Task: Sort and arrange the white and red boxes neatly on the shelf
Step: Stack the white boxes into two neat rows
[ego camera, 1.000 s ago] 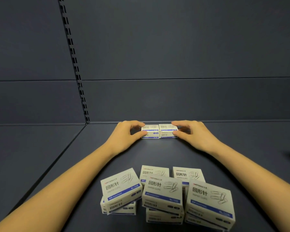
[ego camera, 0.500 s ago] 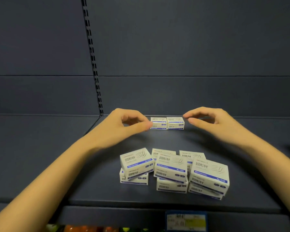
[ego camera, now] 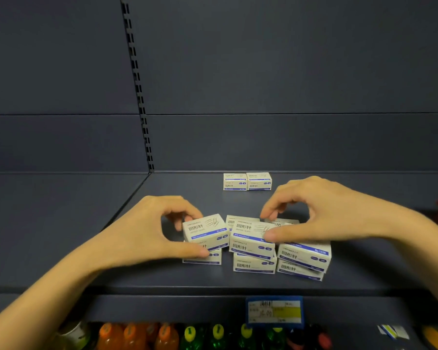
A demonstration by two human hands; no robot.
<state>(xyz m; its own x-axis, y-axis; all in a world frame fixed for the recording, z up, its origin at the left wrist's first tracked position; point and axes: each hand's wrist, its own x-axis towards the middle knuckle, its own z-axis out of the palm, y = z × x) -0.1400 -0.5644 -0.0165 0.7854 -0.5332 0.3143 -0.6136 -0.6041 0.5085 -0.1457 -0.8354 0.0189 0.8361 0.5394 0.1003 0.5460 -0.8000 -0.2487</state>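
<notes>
White cardboard boxes (ego camera: 253, 245) heaped at the shelf (ego camera: 162, 279) front get pinched, one per hand, left hand (ego camera: 147, 231) and right hand (ego camera: 321, 210), next needing lifting back beside the placed pair (ego camera: 247, 181).

Dark blue-grey back panel (ego camera: 288, 72) behind, split by a slotted upright strip (ego camera: 137, 84) running top to bottom. Price tag (ego camera: 274, 311) in a blue holder on the front edge, part yellow; print too blurred to read. Lower tier: bottles with orange caps (ego camera: 134, 333) at left, bottles with yellow caps (ego camera: 218, 332) beside them to the right. Small labels (ego camera: 392, 330) at lower right, unclear.
</notes>
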